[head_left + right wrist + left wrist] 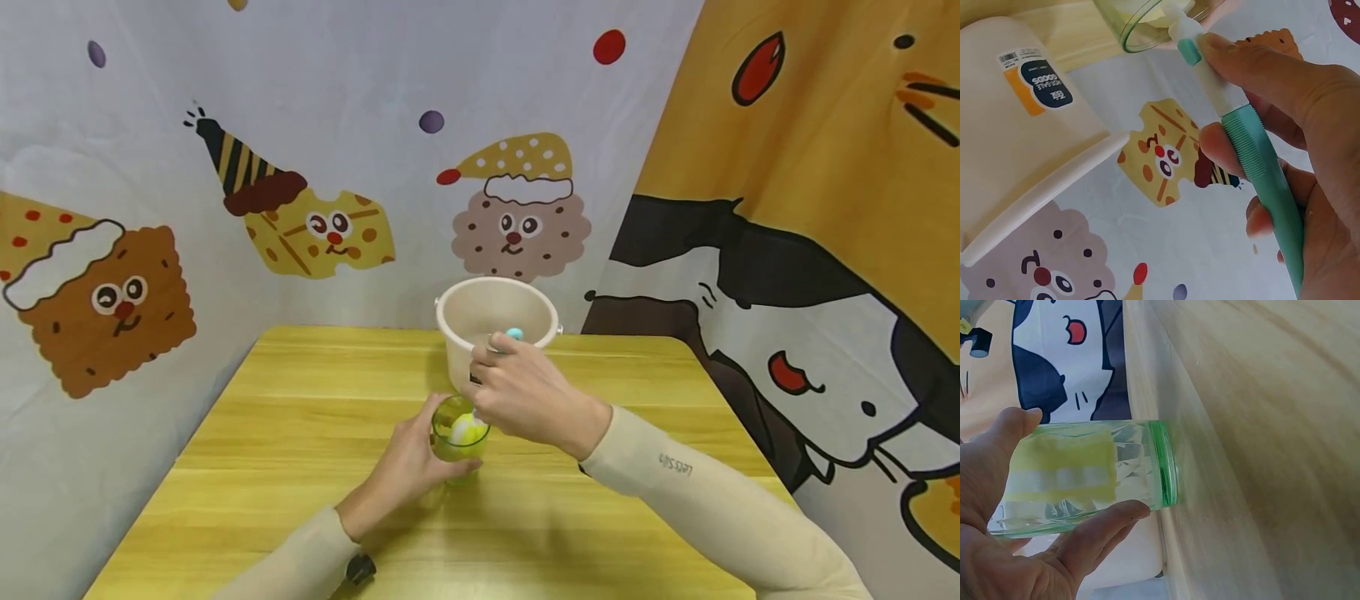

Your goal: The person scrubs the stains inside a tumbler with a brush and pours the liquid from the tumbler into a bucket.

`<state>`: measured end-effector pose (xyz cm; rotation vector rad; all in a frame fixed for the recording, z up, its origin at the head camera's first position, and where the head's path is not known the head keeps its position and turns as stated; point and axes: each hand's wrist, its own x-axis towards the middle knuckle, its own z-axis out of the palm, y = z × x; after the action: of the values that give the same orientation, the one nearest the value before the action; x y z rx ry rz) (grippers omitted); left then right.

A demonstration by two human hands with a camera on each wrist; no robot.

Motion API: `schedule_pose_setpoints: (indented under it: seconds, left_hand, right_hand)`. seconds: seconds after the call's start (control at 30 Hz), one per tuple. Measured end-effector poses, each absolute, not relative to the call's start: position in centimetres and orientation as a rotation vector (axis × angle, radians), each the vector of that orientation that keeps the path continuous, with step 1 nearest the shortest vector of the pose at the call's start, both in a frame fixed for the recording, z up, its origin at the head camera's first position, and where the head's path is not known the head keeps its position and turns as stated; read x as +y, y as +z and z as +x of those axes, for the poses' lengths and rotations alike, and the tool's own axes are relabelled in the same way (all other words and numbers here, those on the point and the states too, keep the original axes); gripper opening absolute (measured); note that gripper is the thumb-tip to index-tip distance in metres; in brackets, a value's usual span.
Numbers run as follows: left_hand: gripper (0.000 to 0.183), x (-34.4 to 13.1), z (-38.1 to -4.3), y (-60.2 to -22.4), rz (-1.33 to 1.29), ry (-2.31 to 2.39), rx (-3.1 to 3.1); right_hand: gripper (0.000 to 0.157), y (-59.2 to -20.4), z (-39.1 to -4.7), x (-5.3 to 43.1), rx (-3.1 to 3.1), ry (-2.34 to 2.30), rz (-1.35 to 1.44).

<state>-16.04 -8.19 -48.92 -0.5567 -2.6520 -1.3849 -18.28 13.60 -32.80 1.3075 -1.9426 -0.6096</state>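
Note:
A clear, greenish drinking glass (447, 452) is gripped by my left hand (405, 458), thumb on one side and fingers on the other. In the left wrist view its thick green base (1165, 464) is close to the table. Inside the glass sits the yellow and white sponge head (1063, 465) of a cup brush. My right hand (525, 392) holds the brush by its teal and white handle (1252, 144), thumb along the white part and fingers curled round it. The handle slants up from the glass mouth, its blue-green end (514, 333) showing above the hand.
Just behind the hands stands a cream bucket (458, 362) with a label (1038, 84) on its side. Everything is on a wood-grain table (300, 417). A curtain (345, 75) with cartoon prints hangs behind and to the right of the table.

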Motion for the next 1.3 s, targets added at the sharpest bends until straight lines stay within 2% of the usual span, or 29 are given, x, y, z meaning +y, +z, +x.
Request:
schedule_pose_setpoints:
  seconds: [0.4, 0.7, 1.3]
  left_hand:
    - [0.093, -8.2, -16.0, -49.1, -0.542, -1.401, -2.659]
    - [0.092, -8.2, -16.1, -49.2, -0.536, -1.406, -2.662]
    - [0.092, -8.4, -16.2, -49.2, -0.587, -1.341, -2.638]
  right_hand:
    - [0.023, -33.4, -17.6, 13.4, -1.905, -0.578, 1.323]
    - [0.016, -33.4, -17.2, 13.1, -1.897, -0.598, 1.326]
    - [0.013, -33.3, -17.2, 12.4, -1.876, -0.585, 1.333]
